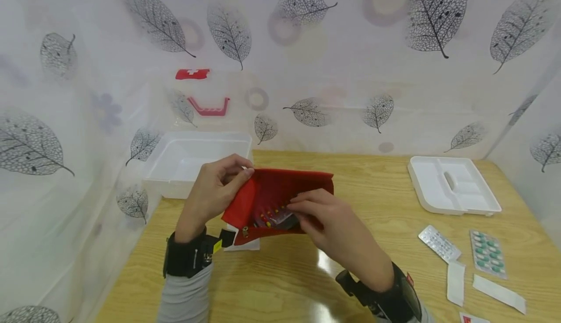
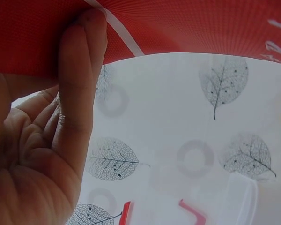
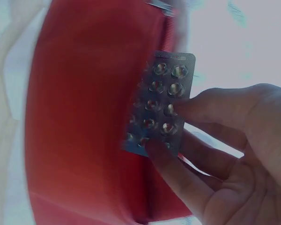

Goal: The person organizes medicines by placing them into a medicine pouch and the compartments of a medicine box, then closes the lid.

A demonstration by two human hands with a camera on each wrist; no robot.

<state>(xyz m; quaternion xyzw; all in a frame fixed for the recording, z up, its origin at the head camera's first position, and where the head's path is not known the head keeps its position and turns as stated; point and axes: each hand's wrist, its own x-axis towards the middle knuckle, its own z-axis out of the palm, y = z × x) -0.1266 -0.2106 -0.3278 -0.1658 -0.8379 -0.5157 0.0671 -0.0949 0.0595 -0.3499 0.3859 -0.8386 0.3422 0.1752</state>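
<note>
A red zip pouch [image 1: 241,206] is held up over the wooden table with its mouth spread, and a zip slider shows at its near left corner. My left hand [image 1: 215,189] grips the pouch's left edge between thumb and fingers; red cloth with a white stripe is at the fingertips in the left wrist view. At the opening, my right hand [image 1: 335,223] pinches a silver blister pack [image 3: 154,103] of round pills by its edge. Part of that pack lies inside the pouch. Red and yellow pills [image 1: 267,217] show within the pouch beside the fingers.
Behind my left hand stands a white plastic box [image 1: 166,190]. A white divided tray [image 1: 436,205] lies at the back right. Nearer on the right are a silver blister pack [image 1: 439,243], a green-and-white capsule pack [image 1: 488,254] and white paper strips [image 1: 456,284].
</note>
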